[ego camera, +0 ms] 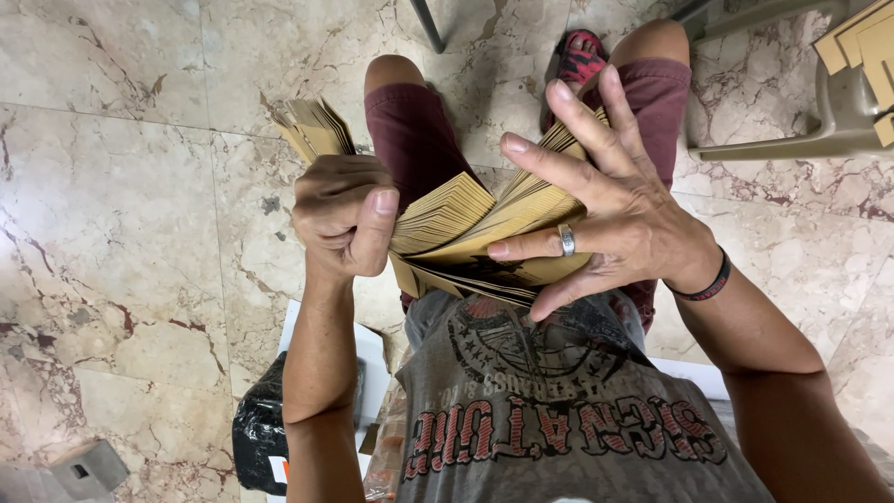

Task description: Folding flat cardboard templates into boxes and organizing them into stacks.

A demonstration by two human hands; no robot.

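Seated person, thick stack of tan paper bags [466, 219] held over the lap, sheets fanned and bent. Left hand [343, 216] fisted tight on the stack's left end. Right hand [610, 210] spread flat, fingers riffling the right half; silver ring, dark wristband. Veined marble floor [121, 214]; black plastic bag [256, 433] lower left; more bags on a chair [838, 121], upper right.

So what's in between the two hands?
A fanned stack of tan paper bags, gripped by the left hand and spread by the right hand, in the head view.
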